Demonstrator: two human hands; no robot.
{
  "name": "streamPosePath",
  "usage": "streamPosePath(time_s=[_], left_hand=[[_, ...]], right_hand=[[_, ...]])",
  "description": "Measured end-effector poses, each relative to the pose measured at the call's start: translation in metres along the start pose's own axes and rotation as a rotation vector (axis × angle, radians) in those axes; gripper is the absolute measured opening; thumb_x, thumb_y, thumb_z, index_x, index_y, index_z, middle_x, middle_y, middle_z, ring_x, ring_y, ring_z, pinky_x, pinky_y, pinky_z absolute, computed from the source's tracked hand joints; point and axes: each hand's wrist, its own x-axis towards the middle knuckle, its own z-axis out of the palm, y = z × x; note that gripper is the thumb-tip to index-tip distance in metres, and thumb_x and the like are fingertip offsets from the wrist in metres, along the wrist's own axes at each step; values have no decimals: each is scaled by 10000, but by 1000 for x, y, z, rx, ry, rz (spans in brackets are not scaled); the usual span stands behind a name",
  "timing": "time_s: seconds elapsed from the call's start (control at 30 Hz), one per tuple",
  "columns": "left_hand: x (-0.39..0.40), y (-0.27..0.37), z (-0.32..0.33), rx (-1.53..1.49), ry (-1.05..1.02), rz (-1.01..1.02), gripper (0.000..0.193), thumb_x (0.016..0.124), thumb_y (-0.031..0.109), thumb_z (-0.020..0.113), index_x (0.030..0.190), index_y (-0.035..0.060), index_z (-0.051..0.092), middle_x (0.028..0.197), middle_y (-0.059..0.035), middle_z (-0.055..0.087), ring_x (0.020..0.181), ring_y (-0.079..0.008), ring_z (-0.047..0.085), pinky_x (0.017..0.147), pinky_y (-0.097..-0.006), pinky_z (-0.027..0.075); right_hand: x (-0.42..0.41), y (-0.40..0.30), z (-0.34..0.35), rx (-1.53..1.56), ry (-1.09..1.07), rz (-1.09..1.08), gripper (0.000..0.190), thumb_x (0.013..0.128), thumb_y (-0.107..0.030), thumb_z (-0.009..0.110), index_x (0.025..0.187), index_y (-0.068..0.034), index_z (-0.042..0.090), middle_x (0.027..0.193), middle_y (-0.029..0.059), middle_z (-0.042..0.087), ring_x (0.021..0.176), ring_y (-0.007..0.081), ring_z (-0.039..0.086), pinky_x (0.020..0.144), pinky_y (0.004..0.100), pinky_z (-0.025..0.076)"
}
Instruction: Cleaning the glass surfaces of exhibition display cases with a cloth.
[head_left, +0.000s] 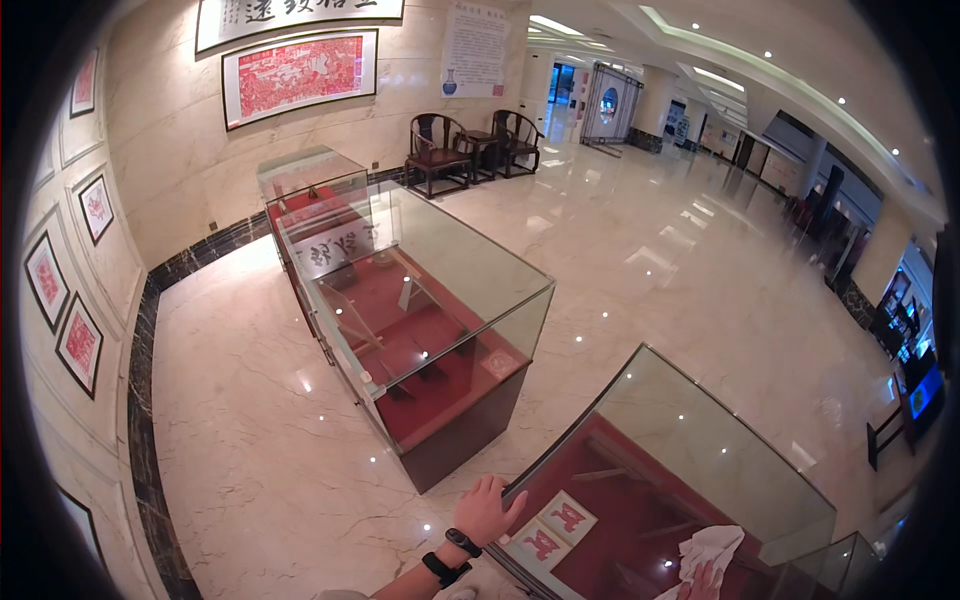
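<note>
Below me at the lower right is a glass display case (694, 435) with a red lining. My left hand (491, 510), its wrist wearing a dark watch (463, 541) and a black band, rests on the case's near left edge, fingers slightly apart. On the glass at the bottom right lies my right hand (699, 583), partly cut off by the frame, with a white cloth (709, 551) under and around its fingers. Two red paper-cut pictures (568, 517) on pale mounts show inside the case, between the hands.
Another glass case (457, 450) with a dark base stands ahead to the left, with a further case (311, 169) behind it. Two dark wooden armchairs (439, 156) flank a small table by the wall. Framed red pictures (300, 75) hang on the walls. The marble floor (247, 420) is glossy.
</note>
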Motion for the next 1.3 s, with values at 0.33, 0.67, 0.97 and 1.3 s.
streamPosePath(time_s=[0.33, 0.67, 0.97, 1.3], left_hand=[[1, 8, -2, 11, -2, -48, 354, 874, 419, 636, 954, 75, 620, 947, -96, 617, 892, -303, 629, 744, -409, 517], [-37, 59, 27, 312, 210, 127, 212, 794, 329, 696, 764, 132, 624, 854, -72, 584, 859, -281, 560, 727, -405, 431], [-100, 153, 66, -87, 215, 366, 250, 823, 174, 666, 621, 103, 536, 672, -95, 533, 671, -301, 509, 618, -418, 384], [-109, 142, 87, -131, 264, 519, 248, 826, 170, 653, 615, 85, 554, 604, -107, 539, 612, -299, 530, 574, -434, 403]], right_hand=[[130, 89, 36, 115, 103, 76, 494, 973, -210, 422, 1430, -21, 407, 1538, 158, 323, 1420, 403, 259, 1142, 533, 225], [265, 148, 45, 135, 76, 206, 500, 999, -292, 409, 1464, -111, 385, 1577, 47, 272, 1453, 334, 202, 1128, 576, 219], [337, 168, 36, 183, 123, 163, 498, 963, -278, 453, 1419, -78, 436, 1545, 73, 328, 1432, 365, 237, 1127, 559, 232], [346, 209, 77, 134, 87, 98, 499, 969, -264, 450, 1430, -75, 426, 1540, 94, 340, 1432, 366, 242, 1144, 507, 243]])
